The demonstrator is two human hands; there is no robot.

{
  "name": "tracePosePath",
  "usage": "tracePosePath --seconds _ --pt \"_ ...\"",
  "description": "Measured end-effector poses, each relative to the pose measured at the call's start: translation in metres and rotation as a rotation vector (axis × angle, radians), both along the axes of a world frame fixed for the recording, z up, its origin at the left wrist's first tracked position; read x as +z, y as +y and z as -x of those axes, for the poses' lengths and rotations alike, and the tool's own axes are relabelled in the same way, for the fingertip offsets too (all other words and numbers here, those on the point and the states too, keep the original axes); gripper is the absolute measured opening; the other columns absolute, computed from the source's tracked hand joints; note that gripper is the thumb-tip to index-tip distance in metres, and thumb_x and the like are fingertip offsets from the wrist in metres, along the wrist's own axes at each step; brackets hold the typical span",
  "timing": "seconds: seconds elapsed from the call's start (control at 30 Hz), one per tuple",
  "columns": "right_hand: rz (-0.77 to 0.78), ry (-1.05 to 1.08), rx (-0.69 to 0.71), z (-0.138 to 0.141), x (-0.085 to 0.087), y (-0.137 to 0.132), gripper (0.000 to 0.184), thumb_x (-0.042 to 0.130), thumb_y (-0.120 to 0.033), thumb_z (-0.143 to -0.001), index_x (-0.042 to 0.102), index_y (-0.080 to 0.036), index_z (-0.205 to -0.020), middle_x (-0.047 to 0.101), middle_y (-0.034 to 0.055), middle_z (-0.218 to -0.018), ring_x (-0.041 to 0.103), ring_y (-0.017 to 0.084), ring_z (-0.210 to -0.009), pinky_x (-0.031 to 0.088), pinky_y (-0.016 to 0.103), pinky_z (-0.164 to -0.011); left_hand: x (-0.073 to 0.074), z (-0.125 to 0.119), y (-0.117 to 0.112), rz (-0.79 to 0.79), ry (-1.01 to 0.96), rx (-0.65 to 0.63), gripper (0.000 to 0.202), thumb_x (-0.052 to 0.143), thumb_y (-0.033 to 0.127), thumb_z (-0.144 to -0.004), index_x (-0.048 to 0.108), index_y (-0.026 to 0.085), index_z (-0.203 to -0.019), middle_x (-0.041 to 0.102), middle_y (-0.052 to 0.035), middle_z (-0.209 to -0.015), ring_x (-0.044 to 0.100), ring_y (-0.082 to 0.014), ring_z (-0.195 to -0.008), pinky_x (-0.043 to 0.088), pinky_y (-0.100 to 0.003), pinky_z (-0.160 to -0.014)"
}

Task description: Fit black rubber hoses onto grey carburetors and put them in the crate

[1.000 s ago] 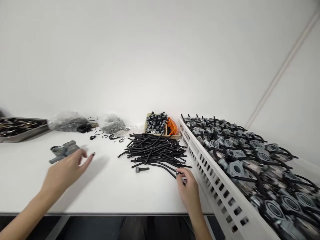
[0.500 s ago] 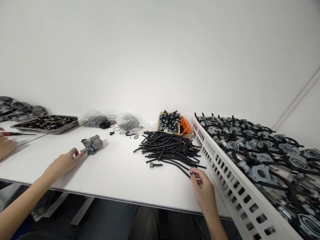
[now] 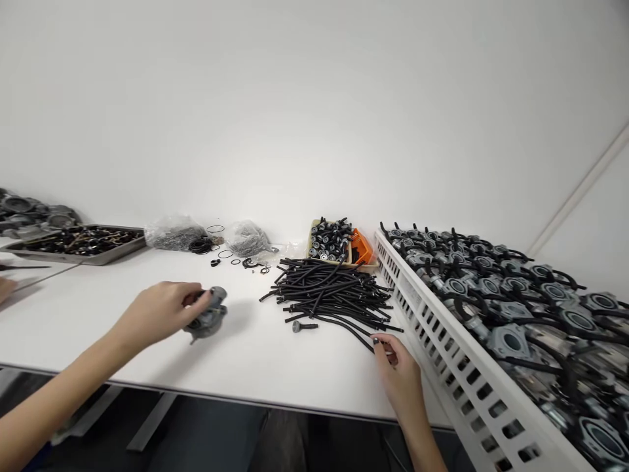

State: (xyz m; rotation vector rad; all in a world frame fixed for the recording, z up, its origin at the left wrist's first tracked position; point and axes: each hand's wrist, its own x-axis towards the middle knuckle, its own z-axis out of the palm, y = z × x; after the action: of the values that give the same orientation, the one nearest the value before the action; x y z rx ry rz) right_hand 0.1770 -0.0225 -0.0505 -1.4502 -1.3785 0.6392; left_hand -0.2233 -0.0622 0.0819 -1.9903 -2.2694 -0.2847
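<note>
My left hand (image 3: 160, 311) grips a grey metal carburetor (image 3: 210, 316) between thumb and fingers, held just above the white table, its shadow falling beside it. At the right, my right hand (image 3: 399, 370) pinches the near end of a black rubber hose (image 3: 356, 335); its fingertips cover that end. The hose's other end lies among a heap of similar black hoses (image 3: 329, 288). Left of the pinched hose, a small part with a round grey head and black stem (image 3: 304, 326) rests alone on the table.
A white slotted crate (image 3: 442, 334) of carburetors with hoses stands right. Behind the heap sit a yellow tray (image 3: 311, 237) of small parts and an orange bin (image 3: 362, 246). Clear bags (image 3: 246, 237), rings and a metal tray (image 3: 105, 255) line the back left. Another person's hand (image 3: 6, 288) is far left.
My left hand has closed on the carburetor, lifted it off the table and brought it to the right. My right hand stays at the hose end. The other person's hand has moved partly out of view.
</note>
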Motion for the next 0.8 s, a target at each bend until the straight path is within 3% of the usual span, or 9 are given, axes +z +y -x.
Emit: tracePosePath --seconds 0.1,0.2,0.43,0.57,0.67,0.8 --pt "-0.002 0.015 -0.02 0.0 -0.001 0.0 0.03 0.051 -0.041 -0.078 0.069 -0.019 -0.089 0.071 0.0099 -0.092 0.062 0.025 -0.079 0.048 0.034 -0.071 -0.002 -0.051 -0.003 0.052 -0.106 -0.22 0.046 0.033 0.051 -0.091 0.046 0.021 -0.059 0.054 -0.0006 -0.054 0.049 -0.0156 -0.053 0.028 -0.027 -0.056" --pt "-0.007 0.037 -0.024 -0.001 -0.002 0.0 0.03 0.053 -0.041 -0.079 0.069 -0.018 -0.089 0.072 0.0097 -0.09 0.062 0.025 -0.078 0.048 0.034 -0.071 -0.013 -0.095 0.0 0.067 -0.15 -0.389 0.046 0.034 0.049 -0.091 0.038 0.021 -0.054 0.048 0.0007 -0.049 0.046 -0.0138 -0.048 0.028 -0.027 -0.053" --pt "-0.009 0.072 -0.017 -0.001 0.0 -0.002 0.029 0.054 -0.04 -0.079 0.07 -0.018 -0.088 0.072 0.0093 -0.088 0.063 0.025 -0.08 0.048 0.032 -0.066 -0.038 -0.158 0.021 -0.075 0.021 -0.574 0.044 0.038 0.042 -0.092 0.051 0.02 -0.056 0.062 -0.0027 -0.055 0.053 -0.0152 -0.047 0.022 -0.029 -0.05" --pt "-0.004 0.087 -0.009 -0.002 0.0 -0.002 0.028 0.053 -0.041 -0.08 0.069 -0.019 -0.088 0.072 0.0091 -0.091 0.064 0.025 -0.084 0.048 0.033 -0.071 -0.043 -0.172 0.032 -0.106 0.003 -0.623 0.042 0.041 0.042 -0.092 0.053 0.02 -0.057 0.063 -0.0027 -0.055 0.054 -0.015 -0.049 0.021 -0.029 -0.05" --pt "0.01 0.107 -0.005 -0.002 -0.001 -0.002 0.028 0.054 -0.041 -0.08 0.069 -0.019 -0.089 0.072 0.0086 -0.093 0.063 0.025 -0.085 0.048 0.033 -0.071 -0.035 -0.166 0.04 -0.139 -0.062 -0.638 0.049 0.04 0.053 -0.091 0.049 0.02 -0.056 0.059 -0.001 -0.054 0.051 -0.0136 -0.05 0.023 -0.027 -0.05" --pt "0.013 0.129 0.003 -0.002 -0.001 -0.002 0.026 0.053 -0.04 -0.082 0.068 -0.019 -0.09 0.071 0.008 -0.093 0.062 0.024 -0.085 0.046 0.032 -0.071 -0.02 -0.139 0.062 -0.272 -0.237 -0.469 0.051 0.035 0.055 -0.093 0.042 0.02 -0.057 0.047 0.0018 -0.05 0.043 -0.0121 -0.048 0.028 -0.026 -0.054"
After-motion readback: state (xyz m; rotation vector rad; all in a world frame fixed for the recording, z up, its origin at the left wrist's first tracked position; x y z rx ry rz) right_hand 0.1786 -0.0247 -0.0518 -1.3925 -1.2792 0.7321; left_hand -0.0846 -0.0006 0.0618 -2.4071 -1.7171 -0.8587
